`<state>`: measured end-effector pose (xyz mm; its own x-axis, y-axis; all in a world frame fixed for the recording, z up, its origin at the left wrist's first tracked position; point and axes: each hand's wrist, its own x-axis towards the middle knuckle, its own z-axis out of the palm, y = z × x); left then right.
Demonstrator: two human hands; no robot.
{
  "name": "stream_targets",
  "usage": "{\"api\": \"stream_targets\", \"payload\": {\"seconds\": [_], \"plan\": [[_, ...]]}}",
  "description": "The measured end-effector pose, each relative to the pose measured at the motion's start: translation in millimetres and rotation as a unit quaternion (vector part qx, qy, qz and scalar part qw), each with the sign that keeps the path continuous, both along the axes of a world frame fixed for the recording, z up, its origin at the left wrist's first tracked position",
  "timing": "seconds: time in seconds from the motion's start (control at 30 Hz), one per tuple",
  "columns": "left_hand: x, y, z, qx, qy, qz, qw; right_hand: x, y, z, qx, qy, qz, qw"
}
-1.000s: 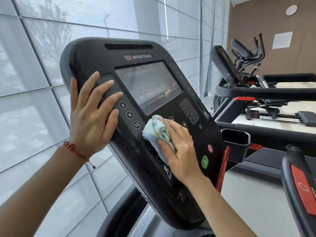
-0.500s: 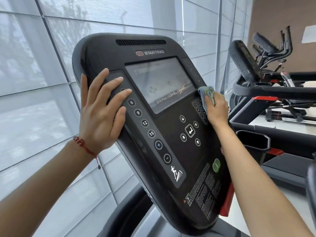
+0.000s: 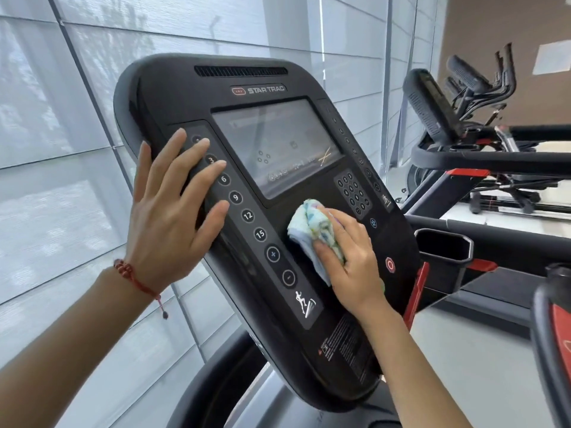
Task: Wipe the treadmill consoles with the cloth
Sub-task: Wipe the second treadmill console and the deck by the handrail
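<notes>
Right hand [image 3: 352,261], fingers clamped on the bunched cloth [image 3: 312,233], presses it mid-console [image 3: 191,88] below the screen [image 3: 278,146]; left hand [image 3: 173,205], fingers apart, braces the edge: advise light overlapping strokes, avoiding button presses.

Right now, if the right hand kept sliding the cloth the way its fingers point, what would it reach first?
Probably the screen: the right hand points up-left with the cloth leading, just below the screen's lower edge.

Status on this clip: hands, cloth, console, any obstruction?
Left hand flat on console edge, empty. Right hand pressing cloth below the screen. Nothing blocking.
</notes>
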<state>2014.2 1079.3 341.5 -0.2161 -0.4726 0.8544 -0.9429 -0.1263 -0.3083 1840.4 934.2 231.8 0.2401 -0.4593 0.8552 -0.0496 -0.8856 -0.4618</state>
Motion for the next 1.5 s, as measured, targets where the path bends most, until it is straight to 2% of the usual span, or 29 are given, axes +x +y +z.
{"api": "stream_targets", "payload": {"seconds": [0.23, 0.4, 0.6, 0.73, 0.9, 1.03, 1.23, 1.33, 1.5], "plan": [[-31.9, -1.4, -37.8, 0.072, -0.086, -0.018, 0.994, -23.9, -134.2, -1.6, 0.199, -0.006, -0.119, 0.973], [-32.2, -7.3, -44.6, 0.049, -0.090, -0.030, 0.994, -36.0, -156.4, -15.4, 0.259, 0.006, -0.163, 0.952], [-31.9, -11.5, -45.6, 0.021, -0.084, -0.051, 0.995, -36.6, -65.4, -31.2, 0.217, -0.005, -0.099, 0.971], [-31.8, -12.0, -45.9, 0.017, -0.085, -0.054, 0.995, -41.7, 10.8, -35.3, 0.182, 0.025, 0.015, 0.983], [-30.1, -12.0, -47.4, 0.018, -0.090, -0.048, 0.995, -49.9, 28.8, -41.7, 0.171, 0.040, 0.074, 0.982], [-29.5, -10.6, -48.2, 0.023, -0.093, -0.045, 0.994, -47.8, -27.8, -39.7, 0.197, 0.013, -0.014, 0.980], [-29.0, -12.5, -48.9, 0.013, -0.086, -0.051, 0.995, -53.8, -132.1, -33.3, 0.285, 0.023, -0.145, 0.947], [-29.1, -13.6, -48.8, 0.006, -0.086, -0.057, 0.995, -53.1, -144.7, -28.4, 0.323, 0.034, -0.178, 0.929], [-29.7, -13.7, -48.5, -0.002, -0.084, -0.062, 0.995, -52.1, -109.8, -40.2, 0.289, 0.037, -0.179, 0.940]]}}
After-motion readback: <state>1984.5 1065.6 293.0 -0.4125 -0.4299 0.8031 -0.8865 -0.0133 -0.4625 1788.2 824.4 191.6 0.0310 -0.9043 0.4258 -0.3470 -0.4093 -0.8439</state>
